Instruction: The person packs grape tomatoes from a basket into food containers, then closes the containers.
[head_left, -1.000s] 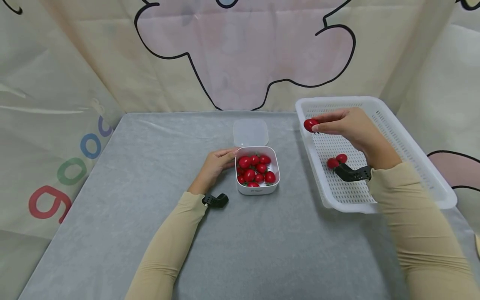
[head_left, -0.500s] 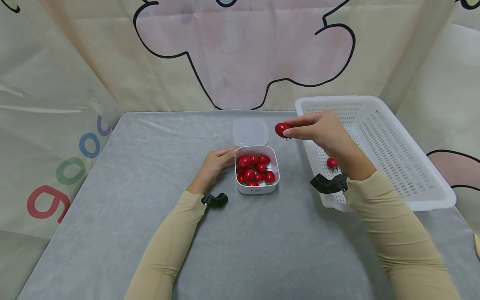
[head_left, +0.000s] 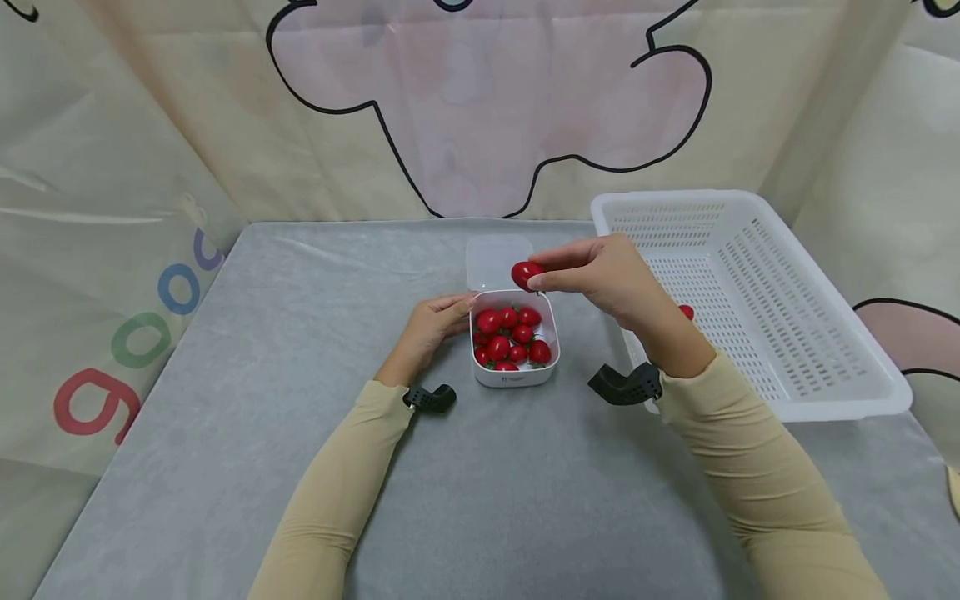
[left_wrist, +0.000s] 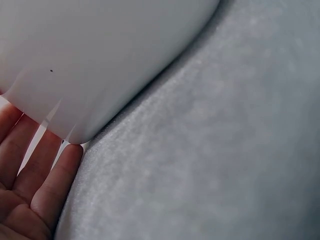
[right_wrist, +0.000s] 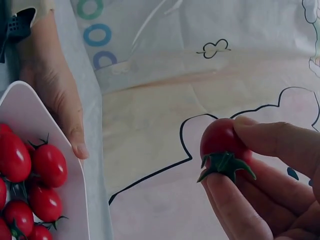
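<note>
My right hand (head_left: 611, 283) pinches a red cherry tomato (head_left: 527, 275) between thumb and fingertips, above the back edge of a small white square box (head_left: 516, 378). Its green calyx (right_wrist: 225, 165) points toward the camera in the right wrist view. Several cherry tomatoes (head_left: 498, 348) lie inside the box. Against the box's left wall rests my left hand (head_left: 427, 333), fingers extended and touching the outside. In the left wrist view, those fingers (left_wrist: 59, 180) meet the box wall (left_wrist: 100, 55) near its lower corner.
A large white perforated basket (head_left: 817, 325) stands at the right; one cherry tomato (head_left: 686, 311) shows in it, partly hidden by my right arm. Behind the box lies a translucent lid (head_left: 491, 258). Grey cloth (head_left: 487, 483) covers the table, and a patterned curtain (head_left: 480, 100) hangs behind.
My right hand has carried the cherry tomato leftward from over the basket to above the box's back edge. The left hand and the box have stayed in place.
</note>
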